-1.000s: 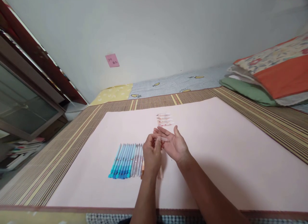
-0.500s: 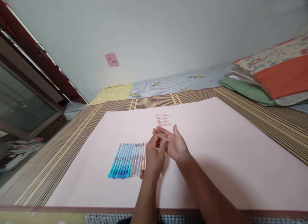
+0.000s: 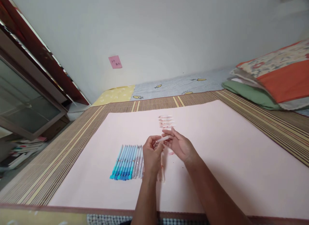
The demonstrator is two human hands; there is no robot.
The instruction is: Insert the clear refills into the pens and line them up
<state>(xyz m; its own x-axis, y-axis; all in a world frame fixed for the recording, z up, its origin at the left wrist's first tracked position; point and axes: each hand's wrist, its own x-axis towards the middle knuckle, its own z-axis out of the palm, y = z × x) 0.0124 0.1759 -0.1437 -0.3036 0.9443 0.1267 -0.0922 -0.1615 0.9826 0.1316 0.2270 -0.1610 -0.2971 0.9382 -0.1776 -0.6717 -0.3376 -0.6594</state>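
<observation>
Between my hands is a whitish pen (image 3: 164,139), slanting slightly up to the right. My left hand (image 3: 151,154) is closed and pinches its left end with thumb and fingers. The fingers of my right hand (image 3: 182,145) close round the other end, which they partly hide. Beside my left hand lies a row of blue pens (image 3: 123,162) with clear greyish pens (image 3: 137,162) next to them. A pale pen (image 3: 162,170) shows behind my left wrist. Under my right fingers lies a small pink piece (image 3: 171,153).
Several thin white-and-pink sticks (image 3: 167,121) lie beyond my hands on the pale pink sheet (image 3: 217,147). A striped mat (image 3: 79,131) lies under the sheet. Folded bedding (image 3: 277,83) is piled at the right, and a pink note (image 3: 115,62) sticks to the wall.
My right hand has turned from an open palm to fingers closed at the pen. The pen now shows between both hands. The view has shifted slightly.
</observation>
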